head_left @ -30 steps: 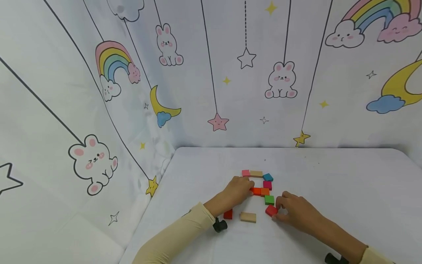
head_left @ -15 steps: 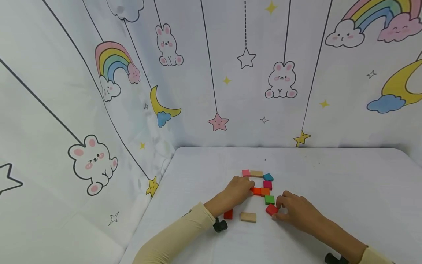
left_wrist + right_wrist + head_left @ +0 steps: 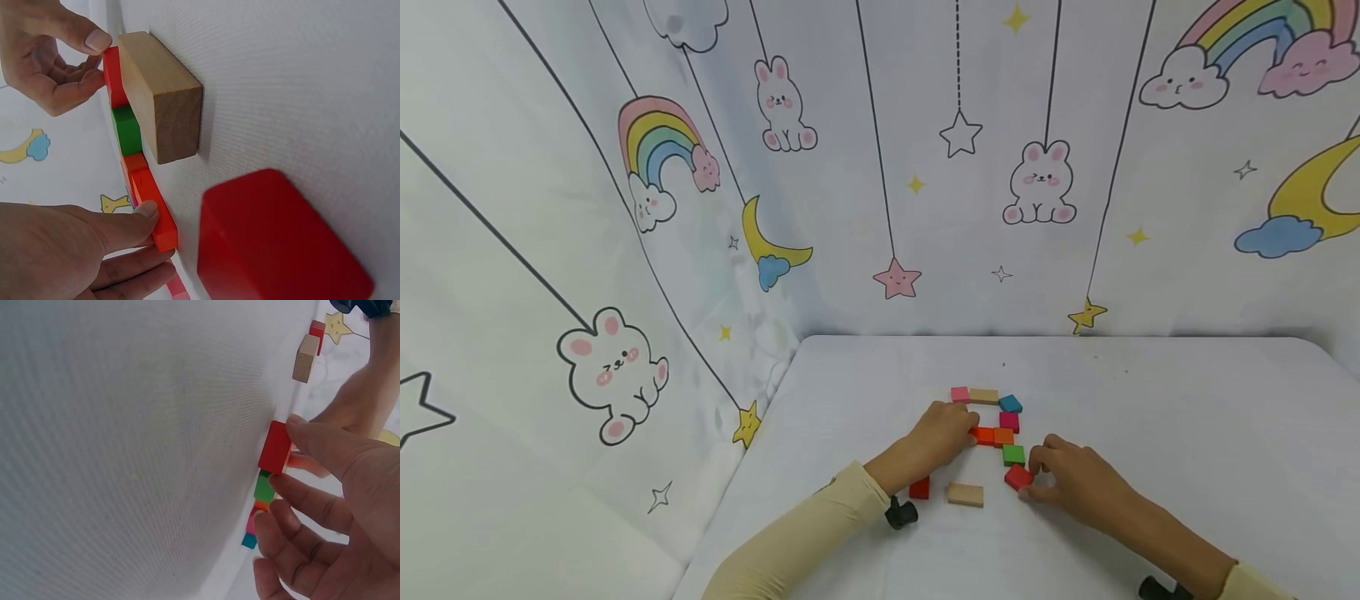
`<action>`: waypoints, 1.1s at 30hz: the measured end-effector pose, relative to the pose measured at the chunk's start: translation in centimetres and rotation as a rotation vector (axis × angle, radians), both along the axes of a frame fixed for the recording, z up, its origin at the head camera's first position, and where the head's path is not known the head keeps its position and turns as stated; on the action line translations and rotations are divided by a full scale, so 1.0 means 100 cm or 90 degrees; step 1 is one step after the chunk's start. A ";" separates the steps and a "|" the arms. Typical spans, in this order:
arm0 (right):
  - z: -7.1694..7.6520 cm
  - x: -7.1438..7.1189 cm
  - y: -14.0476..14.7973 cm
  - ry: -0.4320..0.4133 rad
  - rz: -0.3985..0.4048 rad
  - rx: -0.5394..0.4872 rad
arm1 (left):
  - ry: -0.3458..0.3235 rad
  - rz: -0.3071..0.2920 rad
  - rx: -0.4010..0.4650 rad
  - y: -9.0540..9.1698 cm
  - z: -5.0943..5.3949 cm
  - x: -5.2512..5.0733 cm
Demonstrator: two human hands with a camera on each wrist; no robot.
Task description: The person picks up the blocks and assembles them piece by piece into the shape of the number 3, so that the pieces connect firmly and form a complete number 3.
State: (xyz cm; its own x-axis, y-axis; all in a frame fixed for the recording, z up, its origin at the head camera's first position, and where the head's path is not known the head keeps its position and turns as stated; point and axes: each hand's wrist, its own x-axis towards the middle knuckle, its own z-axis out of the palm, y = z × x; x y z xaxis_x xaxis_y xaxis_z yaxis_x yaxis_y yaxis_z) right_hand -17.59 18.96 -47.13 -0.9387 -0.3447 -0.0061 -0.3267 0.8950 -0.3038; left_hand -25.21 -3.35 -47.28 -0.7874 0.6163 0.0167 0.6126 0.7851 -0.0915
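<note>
In the head view my right hand (image 3: 1078,483) pinches a red block (image 3: 1018,477) between thumb and fingertips. That block sits slightly turned at the near end of a row, just below a green block (image 3: 1013,455). My left hand (image 3: 936,437) pinches an orange-red block (image 3: 156,209), its thumb on one face and fingers on the opposite side. An orange block (image 3: 1003,437) adjoins it. Beyond lie a magenta block (image 3: 1009,422), a blue block (image 3: 1011,403), a plain wooden block (image 3: 983,397) and a pink block (image 3: 960,394), forming a curved line.
Nearer me lie a loose wooden block (image 3: 965,495) and a second red block (image 3: 919,488), the latter partly behind my left wrist. Black wrist cameras sit on both arms. A patterned cloth wall (image 3: 820,208) rises behind the white table (image 3: 1187,400).
The red block in my right hand has shifted very slightly toward the green block. My left hand and the other blocks stay where they were.
</note>
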 end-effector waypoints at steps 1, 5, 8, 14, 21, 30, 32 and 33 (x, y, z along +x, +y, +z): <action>0.000 0.000 0.000 0.001 0.000 -0.001 | 0.000 0.000 0.000 0.000 0.000 0.000; 0.000 0.000 0.000 -0.004 -0.003 -0.004 | -0.001 0.003 0.001 0.000 -0.001 -0.001; 0.001 0.000 0.001 -0.009 -0.005 -0.005 | -0.001 0.003 0.000 0.000 -0.001 0.000; 0.002 -0.001 0.003 0.000 -0.004 -0.019 | -0.002 0.005 0.004 0.001 -0.001 -0.001; 0.009 -0.001 -0.002 0.056 0.015 -0.019 | -0.001 0.000 0.002 0.000 0.001 0.000; 0.012 -0.001 -0.020 0.066 0.041 -0.014 | -0.012 0.004 0.005 0.000 0.001 -0.001; 0.011 0.000 -0.025 0.062 0.047 -0.023 | -0.009 0.001 0.007 0.000 0.001 0.000; 0.011 0.001 -0.028 0.058 0.051 -0.029 | -0.007 -0.001 0.008 0.000 0.001 0.000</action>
